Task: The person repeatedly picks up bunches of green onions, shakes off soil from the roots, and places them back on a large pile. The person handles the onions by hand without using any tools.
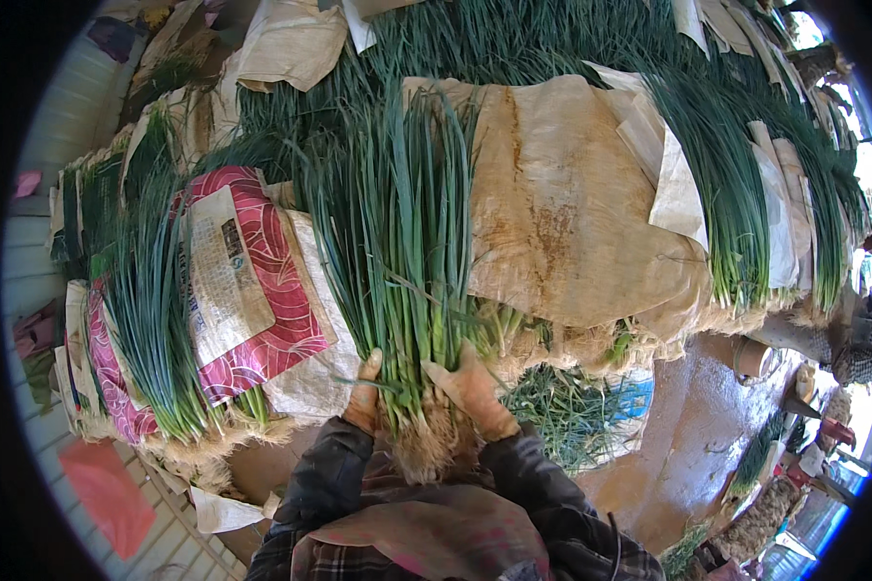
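Observation:
A thick bundle of green onions lies in front of me, its long leaves pointing away and its pale roots towards my body. My left hand, in a dirty work glove, presses the bundle's left side near the stem bases. On the right side, my right hand, gloved too, holds the stems with thumb and fingers spread around them. Both hands clasp the bundle just above the roots. A stained tan woven sheet covers more onions directly right of the bundle.
A pink patterned sack and another onion bundle lie left. More leaves are heaped behind. Below right, a sack of loose onion greens stands on the wet floor. Further onion bundles lie right.

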{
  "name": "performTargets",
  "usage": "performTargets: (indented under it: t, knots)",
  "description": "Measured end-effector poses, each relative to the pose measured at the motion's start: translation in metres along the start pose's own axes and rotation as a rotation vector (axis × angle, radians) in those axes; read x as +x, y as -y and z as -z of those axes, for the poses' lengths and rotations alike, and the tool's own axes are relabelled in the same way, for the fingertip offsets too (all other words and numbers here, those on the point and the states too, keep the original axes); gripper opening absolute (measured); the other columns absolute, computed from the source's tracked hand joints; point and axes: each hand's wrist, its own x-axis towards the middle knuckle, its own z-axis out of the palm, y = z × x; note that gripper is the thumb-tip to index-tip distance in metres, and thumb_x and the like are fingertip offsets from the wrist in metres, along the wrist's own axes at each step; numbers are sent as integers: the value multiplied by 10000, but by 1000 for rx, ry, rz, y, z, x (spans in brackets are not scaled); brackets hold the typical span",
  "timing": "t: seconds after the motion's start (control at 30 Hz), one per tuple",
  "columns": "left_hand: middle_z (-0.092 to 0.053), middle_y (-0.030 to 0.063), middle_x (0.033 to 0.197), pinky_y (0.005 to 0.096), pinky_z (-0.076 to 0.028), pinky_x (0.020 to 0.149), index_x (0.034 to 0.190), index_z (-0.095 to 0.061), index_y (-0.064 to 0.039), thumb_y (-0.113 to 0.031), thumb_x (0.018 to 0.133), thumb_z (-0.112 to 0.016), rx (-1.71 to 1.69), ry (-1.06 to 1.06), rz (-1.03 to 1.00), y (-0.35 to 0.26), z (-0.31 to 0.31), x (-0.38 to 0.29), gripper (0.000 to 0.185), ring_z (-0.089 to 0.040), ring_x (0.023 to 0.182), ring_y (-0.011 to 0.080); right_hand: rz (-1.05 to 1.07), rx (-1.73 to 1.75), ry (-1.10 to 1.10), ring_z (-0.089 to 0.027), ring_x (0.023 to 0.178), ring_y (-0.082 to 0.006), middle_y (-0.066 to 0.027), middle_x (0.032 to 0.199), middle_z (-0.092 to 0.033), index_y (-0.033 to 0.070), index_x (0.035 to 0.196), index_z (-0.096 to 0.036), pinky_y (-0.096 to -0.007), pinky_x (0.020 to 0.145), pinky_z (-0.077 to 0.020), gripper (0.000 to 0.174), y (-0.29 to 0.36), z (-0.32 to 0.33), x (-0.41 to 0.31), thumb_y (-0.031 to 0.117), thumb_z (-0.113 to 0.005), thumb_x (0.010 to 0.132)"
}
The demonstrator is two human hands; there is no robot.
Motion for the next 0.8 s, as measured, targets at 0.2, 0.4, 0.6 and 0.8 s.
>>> performTargets:
  t: [0.2,0.4,0.6,0.8]
  knots:
    - [-538,143,1302,451,-450,990,1369,-432,-40,-440,961,-484,260,-4,46,26,-4,32,574,-539,1158,287,-111,-531,-7,-651,841,-282,-212,978,-652,0,1467,-197,-333,661,-526,1067,29,81,13,684,-616,763]
    - [-51,155,1561,540,-232,1117,1505,5,-71,-530,769,-725,400,-321,150,54,18,37,1134,-122,1425,337,202,66,-43,-529,1138,-357,-244,1255,-520,-38,1448,-142,-393,975,-389,1009,-108,99,36,409,-737,766]
    - [-570,178,1206,402,-358,1019,1327,-464,13,-404,770,-773,483,-62,211,87,12,18,762,-493,1189,282,331,-131,-111,-508,1200,-180,-80,1347,-507,28,1441,-283,-322,900,-498,735,-125,33,15,149,-694,844]
    - [-664,72,985,329,-538,618,1096,-629,-15,-191,908,-628,237,49,136,59,3,3,257,-652,745,176,-31,698,-2,-481,1210,-272,-158,1462,-347,80,1494,-152,-332,940,-480,799,-43,78,-35,53,-635,859]
